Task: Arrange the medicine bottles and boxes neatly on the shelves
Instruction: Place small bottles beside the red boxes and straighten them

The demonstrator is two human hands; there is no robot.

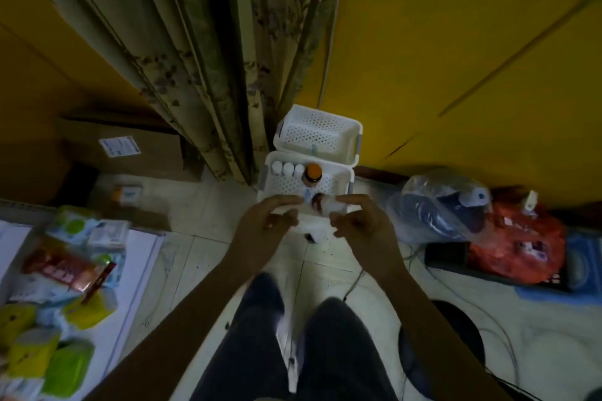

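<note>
My right hand (358, 218) pinches a small bottle (322, 204), lying sideways over the white basket shelf's (345, 175) 6 o'clock rim. My left hand (267, 216) curls at the bottle's 9 o'clock; I cannot tell its hold.

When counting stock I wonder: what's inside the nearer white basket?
Three white-capped bottles and an orange-capped bottle stand at its far wall. The left hand, right hand and their sideways bottle hide its near part.
</note>
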